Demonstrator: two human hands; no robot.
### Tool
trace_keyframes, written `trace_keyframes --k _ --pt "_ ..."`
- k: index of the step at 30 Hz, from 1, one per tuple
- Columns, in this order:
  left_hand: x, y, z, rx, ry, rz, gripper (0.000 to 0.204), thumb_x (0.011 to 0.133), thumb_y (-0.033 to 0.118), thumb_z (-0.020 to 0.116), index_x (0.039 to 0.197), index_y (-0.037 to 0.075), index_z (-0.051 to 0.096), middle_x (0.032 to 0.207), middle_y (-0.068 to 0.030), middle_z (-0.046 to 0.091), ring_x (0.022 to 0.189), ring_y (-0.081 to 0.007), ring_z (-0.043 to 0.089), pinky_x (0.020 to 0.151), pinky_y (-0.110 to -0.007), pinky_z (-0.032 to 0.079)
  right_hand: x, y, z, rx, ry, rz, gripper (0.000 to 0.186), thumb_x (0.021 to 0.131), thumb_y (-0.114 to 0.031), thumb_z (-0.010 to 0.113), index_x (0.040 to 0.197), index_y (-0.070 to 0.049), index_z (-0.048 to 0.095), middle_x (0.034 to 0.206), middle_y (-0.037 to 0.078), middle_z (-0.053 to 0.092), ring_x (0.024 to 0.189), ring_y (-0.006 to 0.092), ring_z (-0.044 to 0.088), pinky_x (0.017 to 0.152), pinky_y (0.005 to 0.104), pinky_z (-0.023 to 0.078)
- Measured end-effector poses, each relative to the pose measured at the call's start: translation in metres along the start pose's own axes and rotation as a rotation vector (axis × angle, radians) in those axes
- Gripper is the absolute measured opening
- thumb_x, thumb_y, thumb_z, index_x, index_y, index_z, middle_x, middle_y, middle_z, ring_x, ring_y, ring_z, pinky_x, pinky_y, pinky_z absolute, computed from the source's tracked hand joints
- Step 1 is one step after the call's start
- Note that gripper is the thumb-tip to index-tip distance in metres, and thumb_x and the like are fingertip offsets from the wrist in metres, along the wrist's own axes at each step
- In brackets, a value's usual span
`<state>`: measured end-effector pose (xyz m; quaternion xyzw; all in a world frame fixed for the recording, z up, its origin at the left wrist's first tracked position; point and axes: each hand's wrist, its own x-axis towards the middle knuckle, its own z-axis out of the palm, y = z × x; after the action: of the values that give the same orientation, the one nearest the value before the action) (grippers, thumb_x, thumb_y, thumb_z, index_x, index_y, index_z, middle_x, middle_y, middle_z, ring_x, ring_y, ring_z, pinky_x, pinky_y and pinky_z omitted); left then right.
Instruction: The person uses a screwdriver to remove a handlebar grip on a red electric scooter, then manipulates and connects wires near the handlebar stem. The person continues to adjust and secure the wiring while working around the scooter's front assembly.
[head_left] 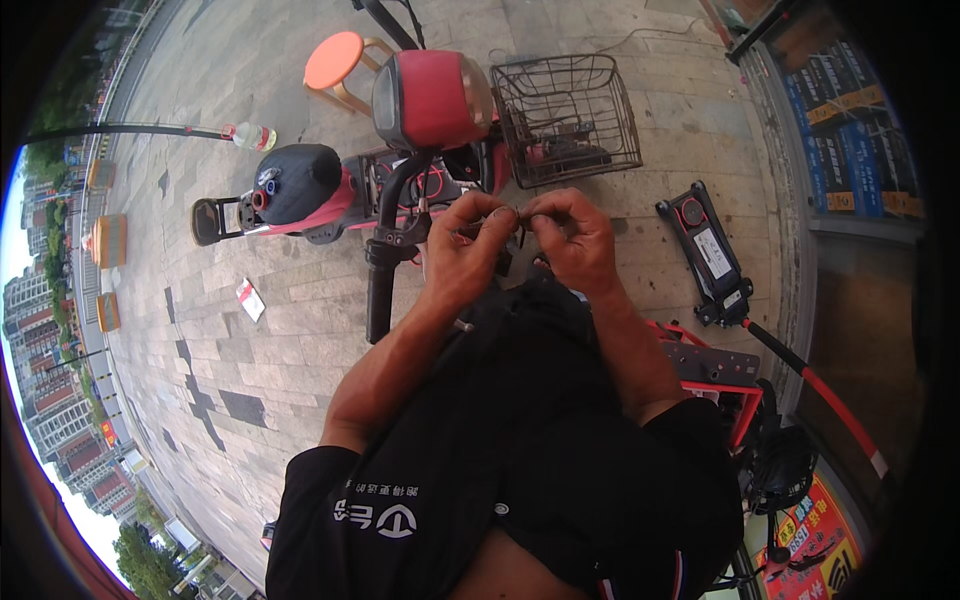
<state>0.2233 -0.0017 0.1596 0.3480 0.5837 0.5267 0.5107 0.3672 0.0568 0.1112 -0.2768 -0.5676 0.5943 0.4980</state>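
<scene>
My left hand (466,248) and my right hand (577,242) meet in front of my chest, thumbs and fingertips pinched together. A small dark thing is between the fingertips, with what looks like a thin dark strand below it; its kind is too small to tell. Just beyond the hands stands a red and black electric scooter (430,100). Its black handlebar grip (380,300) is left of my left hand. A wire basket (570,120) sits beyond my right hand. The scooter's dark seat (298,178) is to the left, with small objects on top.
An orange-topped stool (335,60) stands behind the scooter. A black floor jack (705,255) with a red and black handle lies on the paving at right. Near me is a red metal frame (740,410). Stacked boxes (850,130) fill a shelf at far right. A red-and-white packet (250,299) lies at left.
</scene>
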Motion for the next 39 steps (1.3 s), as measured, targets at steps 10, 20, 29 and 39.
trace_keyframes --k 10,20,29,39 --pt "0.002 -0.003 -0.011 -0.163 -0.045 -0.004 0.014 0.092 0.012 0.055 0.099 0.002 0.06 0.08 0.0004 0.061 0.07 -0.0025 0.054 0.057 -0.019 0.042 -0.001 0.0 0.001 0.112 0.016 0.07 0.004 0.087 -0.003 0.057 0.09 0.0 0.058 0.082 0.005 0.065 0.076 0.0088 0.062 0.068 0.0231 0.05" --pt "0.007 -0.004 -0.008 0.095 -0.154 0.16 0.019 0.084 0.001 0.063 0.103 0.001 0.06 0.094 -0.0018 0.062 0.079 -0.0063 0.061 0.065 -0.019 0.048 0.004 -0.007 0.01 0.277 0.059 0.079 0.003 0.089 -0.004 0.057 0.091 -0.002 0.056 0.083 0.0 0.059 0.073 0.0028 0.052 0.064 0.0184 0.044" --pt "0.009 0.002 -0.014 0.16 -0.2 0.065 0.015 0.085 0.009 0.065 0.098 0.002 0.062 0.087 -0.0013 0.064 0.078 -0.0082 0.06 0.068 -0.023 0.047 0.0 -0.001 -0.001 0.136 0.04 0.092 0.001 0.09 -0.004 0.056 0.09 -0.002 0.056 0.084 0.0 0.056 0.071 0.0042 0.05 0.063 0.0194 0.042" --pt "0.01 0.006 -0.004 0.389 -0.185 0.11 0.015 0.083 0.011 0.068 0.093 0.002 0.063 0.083 -0.0015 0.065 0.07 -0.0064 0.056 0.064 -0.022 0.046 0.019 -0.049 -0.022 -0.386 -0.186 -0.268 0.016 0.076 0.007 0.061 0.09 -0.001 0.063 0.086 0.009 0.061 0.076 0.0199 0.061 0.066 0.0271 0.048"
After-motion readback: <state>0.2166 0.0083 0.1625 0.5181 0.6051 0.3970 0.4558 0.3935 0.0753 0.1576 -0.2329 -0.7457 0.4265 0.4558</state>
